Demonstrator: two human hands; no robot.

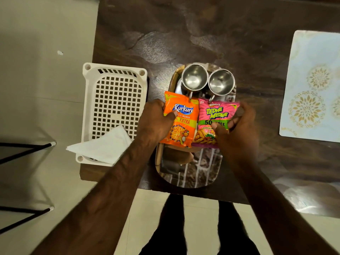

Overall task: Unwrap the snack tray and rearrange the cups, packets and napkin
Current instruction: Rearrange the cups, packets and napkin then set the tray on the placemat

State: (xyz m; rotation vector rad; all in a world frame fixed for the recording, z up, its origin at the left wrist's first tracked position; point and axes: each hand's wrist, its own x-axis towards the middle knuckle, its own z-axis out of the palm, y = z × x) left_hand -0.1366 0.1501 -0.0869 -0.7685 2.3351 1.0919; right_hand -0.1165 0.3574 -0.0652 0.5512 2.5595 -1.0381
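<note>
Bench (184, 34): dark, wood-grained, and carries everything.

White slotted crate (114, 107): just left of the tray, upside down or flat, I cannot tell which. Patterned mat (312, 85): well to the tray's right.

Tray (193, 173): oval with a printed face, at the bench's near edge. No wrap shows on it, so the unwrapping looks done. Its near half is bare.

Napkin (103, 146): folded white paper, left of the tray's near half, resting on the crate. Thin, limp and easily creased, so lift it by a folded edge.

2 packets lie side by side across the tray's middle, edges touching. The orange packet (182, 122) is on the left and the pink packet (215, 116) on the right. Judged light, air-puffed and slick-filmed, with brittle contents. Pinch them at the seams or edges and do not squeeze the belly.

2 steel cups stand upright on the tray's far end, the left cup (194, 78) and the right cup (221, 82), with their rims close together. Their handles point toward the packets. Rigid, smooth and probably light, so take them by the handle.

Left grip (156, 120): closed on the orange packet's left edge, thumb on its front. The packet lies to the right of the palm.

Right grip (239, 124): fingers curled round the pink packet's right edge, thumb pressing its lower front. The packet lies to the left of the palm.
</note>
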